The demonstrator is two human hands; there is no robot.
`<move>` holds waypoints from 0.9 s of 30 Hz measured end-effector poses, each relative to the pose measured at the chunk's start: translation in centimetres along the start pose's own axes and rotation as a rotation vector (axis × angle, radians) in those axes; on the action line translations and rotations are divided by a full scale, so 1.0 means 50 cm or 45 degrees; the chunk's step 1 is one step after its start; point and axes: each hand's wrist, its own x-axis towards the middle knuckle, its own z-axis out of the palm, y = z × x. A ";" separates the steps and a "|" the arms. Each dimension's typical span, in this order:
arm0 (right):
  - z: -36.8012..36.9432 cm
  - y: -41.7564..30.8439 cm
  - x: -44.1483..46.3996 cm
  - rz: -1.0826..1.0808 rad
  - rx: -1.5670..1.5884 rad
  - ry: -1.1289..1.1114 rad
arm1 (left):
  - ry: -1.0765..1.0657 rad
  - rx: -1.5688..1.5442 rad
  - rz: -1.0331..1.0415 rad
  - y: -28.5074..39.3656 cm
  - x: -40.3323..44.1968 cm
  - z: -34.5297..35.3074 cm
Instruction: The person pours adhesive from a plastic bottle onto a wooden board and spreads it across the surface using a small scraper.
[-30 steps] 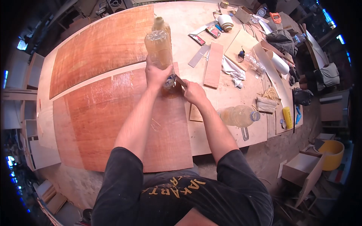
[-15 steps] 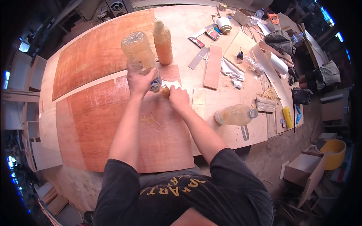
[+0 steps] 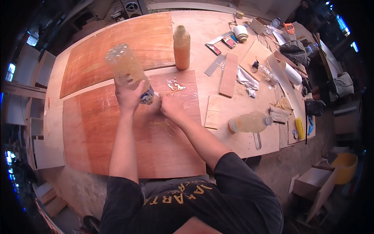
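Note:
My left hand [image 3: 129,95] is wrapped round a large clear plastic bottle [image 3: 126,66] of pale yellowish liquid, tipped with its bottom up and its blue-labelled end low over the near reddish-brown wood panel [image 3: 105,132]. Close to that low end, my right hand [image 3: 171,106] is closed; what it holds, if anything, is mostly hidden. A glossy wet puddle [image 3: 176,84] lies on the panel beyond my right hand. Behind it stands an upright bottle [image 3: 182,50] with orange-brown contents. Thin yellowish strands [image 3: 160,123] lie on the panel below my hands.
Another reddish panel [image 3: 120,46] lies at the back left. On the right, a bottle of cloudy liquid [image 3: 251,122] lies near wood strips [image 3: 229,75], a white cloth [image 3: 248,81], a tape roll [image 3: 240,33] and an orange-handled saw [image 3: 288,28]. A yellow bucket [image 3: 344,167] is beyond the table.
Both hands and the tilted bottle have moved left, away from the upright bottle. The wet puddle on the panel now shows uncovered. The view has shifted slightly.

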 end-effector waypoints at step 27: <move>0.045 0.025 -0.262 -0.347 0.035 0.057 | -0.262 -0.167 0.066 0.003 -0.020 0.368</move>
